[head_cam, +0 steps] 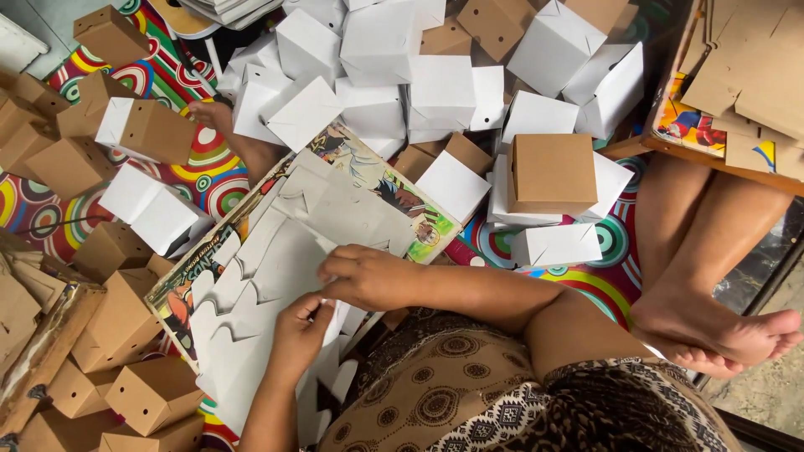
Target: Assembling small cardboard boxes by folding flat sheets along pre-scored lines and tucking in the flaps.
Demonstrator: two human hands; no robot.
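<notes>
White card blanks (276, 276), die-cut with scalloped tabs, lie in a fanned stack on a printed comic-style board (394, 188) that rests across the person's lap. The left hand (300, 328) pinches the near edge of the top blank between thumb and fingers, while the right hand (368, 276) lies over it, fingers curled down onto the sheet (pressing rather than gripping, as far as the angle allows).

The step in hand looks like separating one flat blank from the stack, ahead of folding. The next move would call for a clean peel of a single sheet, since the blanks overlap closely and their tabs could catch on one another.

Around the lap, finished boxes crowd a bright mat with concentric rings (209, 176): white boxes (377, 67) heaped at the top, a brown box (553, 172) sitting on flat white ones to the right, and more brown boxes (126, 318) at the left. A wooden tray (670, 146) of flat brown card shows at the upper right.

The fingertips of both hands are partly tucked under or against the card, so which sheet each one touches is hard to make out. The lower end of the stack is hidden behind the left forearm, and the tray is cut off by the frame edge.
</notes>
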